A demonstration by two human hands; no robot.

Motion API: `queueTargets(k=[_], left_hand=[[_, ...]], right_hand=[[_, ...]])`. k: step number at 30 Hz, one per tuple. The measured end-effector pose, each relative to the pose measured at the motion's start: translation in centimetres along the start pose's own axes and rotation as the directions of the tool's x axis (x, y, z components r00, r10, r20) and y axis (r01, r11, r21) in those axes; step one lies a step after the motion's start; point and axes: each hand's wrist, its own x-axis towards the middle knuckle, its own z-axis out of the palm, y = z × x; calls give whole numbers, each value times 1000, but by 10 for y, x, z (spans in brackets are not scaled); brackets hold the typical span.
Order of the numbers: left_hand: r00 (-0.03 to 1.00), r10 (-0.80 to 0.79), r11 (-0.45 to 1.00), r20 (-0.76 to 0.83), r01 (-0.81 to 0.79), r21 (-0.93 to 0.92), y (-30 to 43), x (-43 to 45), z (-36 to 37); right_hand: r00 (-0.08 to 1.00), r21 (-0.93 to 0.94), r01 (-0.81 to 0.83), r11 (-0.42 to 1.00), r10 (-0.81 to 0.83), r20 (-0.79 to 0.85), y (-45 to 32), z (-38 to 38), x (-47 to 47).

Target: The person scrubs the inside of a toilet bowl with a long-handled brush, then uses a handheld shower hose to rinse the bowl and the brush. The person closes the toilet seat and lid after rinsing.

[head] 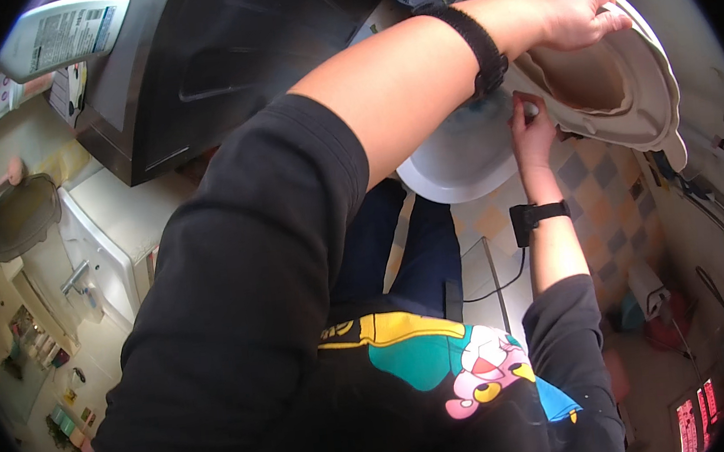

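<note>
My left hand (pixel 566 7) lies across a cream, wavy-edged toilet seat and lid (pixel 639 81) at the upper right, its fingers spread; whether it grips them is hidden. The seat and lid look raised and tilted. Below it, my right hand (pixel 532 121) is closed around a small white object (pixel 530 109), mostly hidden by the fingers. This hand is beside the white toilet bowl (pixel 443 185), which shows a bluish patch inside and is partly covered by my left forearm. A black band circles each wrist, and a thin cable runs from the right one.
A large dark, glossy panel (pixel 222 63) fills the upper left, with a white bottle (pixel 66 35) beside it. A washbasin with a metal tap (pixel 76 278) is at the left. Patterned tiles (pixel 602 203) cover the right side, near a red basin (pixel 669 327) and a hanging hose.
</note>
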Motion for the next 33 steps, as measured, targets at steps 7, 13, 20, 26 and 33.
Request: queueTargets(k=[7, 13, 20, 26, 33], left_hand=[[1000, 18, 1000, -7, -18, 2, 3, 0, -1], [1000, -10, 1000, 10, 10, -11, 5, -1, -3], [996, -22, 1000, 83, 21, 10, 5, 0, -4], [999, -6, 1000, 49, 6, 8, 4, -2, -1], [1000, 8, 999, 14, -8, 33, 5, -2, -1]], right_hand=[[998, 8, -39, 999, 39, 48, -10, -5, 8], [999, 53, -27, 998, 25, 42, -13, -8, 2], [991, -16, -86, 996, 87, 100, -1, -6, 7], [998, 66, 57, 996, -59, 25, 0, -10, 8], [1000, 62, 14, 998, -15, 8, -9, -14, 3]])
